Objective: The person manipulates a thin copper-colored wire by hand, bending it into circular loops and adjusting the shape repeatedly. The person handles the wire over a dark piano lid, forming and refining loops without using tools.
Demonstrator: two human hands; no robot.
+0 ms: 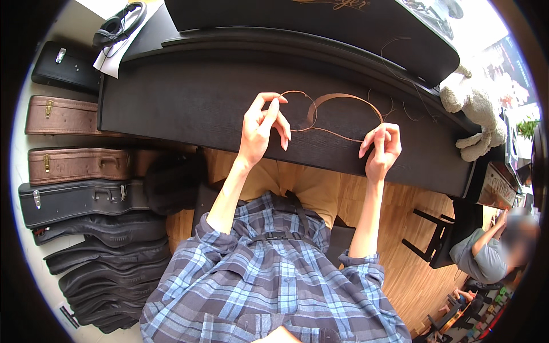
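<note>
Left fingers (273, 107) lightly pinch a coppery cord (330, 133); right fingers (379, 137) pinch it with a brown band (343, 95); slack between them could tangle if pulled unevenly.

A long black worktop (189, 97) stretches above a wooden floor (403, 280) with narrow boards, with brown and black cases (80, 166) and soft black bags (114, 274) lined up along the left, a black seat (464, 218) at right, and bright white light (489, 20) flooding the upper right.
</note>
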